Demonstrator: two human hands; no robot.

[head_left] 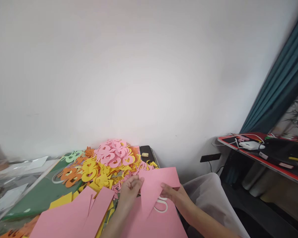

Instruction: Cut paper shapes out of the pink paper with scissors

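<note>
A piece of pink paper (159, 178) is held up between my two hands. My left hand (132, 188) is closed, pinching its left edge between thumb and fingers. On the right side, my right hand (172, 194) grips the same paper, thumb on top and the other fingers partly hidden beneath. Just below, white loops (161, 207) like scissor handles lie on a larger pink sheet (155, 224); the paper and hand hide the rest of them. Left of my left forearm rests more pink paper (64, 216), with a slit in it.
Heaped cut-out paper shapes, pink (114, 153), yellow (90, 170) and orange (71, 175), lie on the green mat (37, 195). A black phone (147, 152) with a small yellowish item on it sits by the wall. A red-edged table (270, 172) stands at right.
</note>
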